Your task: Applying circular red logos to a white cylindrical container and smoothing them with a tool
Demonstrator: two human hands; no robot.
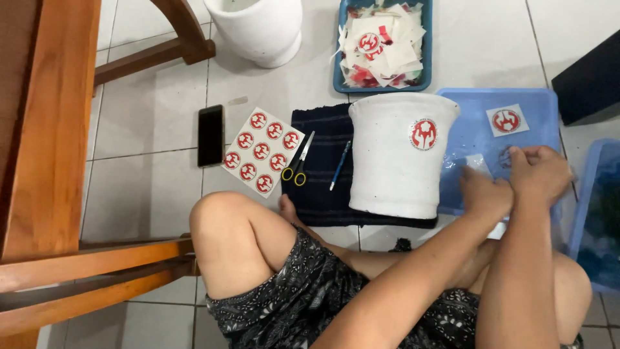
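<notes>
Nine round red-and-white stickers remained on the sticker sheet (261, 150), well to the left of both hands, past a black phone (210, 136). Yellow-handled scissors (297, 167) and a blue pen (340, 165) lay on a dark folded cloth (323, 187), nearer but out of reach. White pot (399, 155), one round sticker already on its side, stood upside down just left of the hands. Left hand (485, 192): fingers curled, pinching a small pale scrap, likely a sticker on its backing. Right hand (539, 173): fingers bent inward, meeting the left; exactly what it gripped could not be told. Both worked over a blue tray lid (516, 139), one cut square sticker (507, 121) lying just beyond them. Advice: peel slowly from one corner, keeping the adhesive face off the fingertips. Waste-paper tray (382, 45) up and left.
</notes>
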